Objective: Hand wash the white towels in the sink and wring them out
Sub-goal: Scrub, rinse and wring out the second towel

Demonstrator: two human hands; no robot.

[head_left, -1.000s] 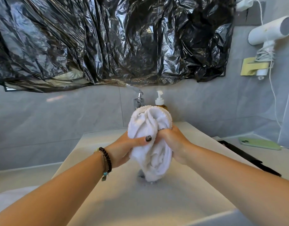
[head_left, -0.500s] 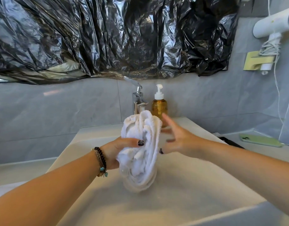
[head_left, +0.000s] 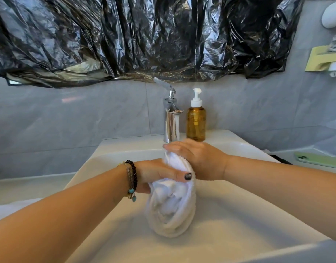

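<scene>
The left hand [head_left: 157,174] wraps the middle of the bunched white towel [head_left: 171,209], thumb across the front and fingers curled behind, so the roll hangs upright over the sink [head_left: 229,224] and any drips should fall into the basin. The right hand [head_left: 197,158] lies over the towel's top end, fingers together and bent down on it, probably to take a fresh hold for twisting. I see no standing water in the basin, only the towel's lower end near its floor. Behind stand the tap [head_left: 171,118] and an amber pump bottle [head_left: 196,120], largely full.
</scene>
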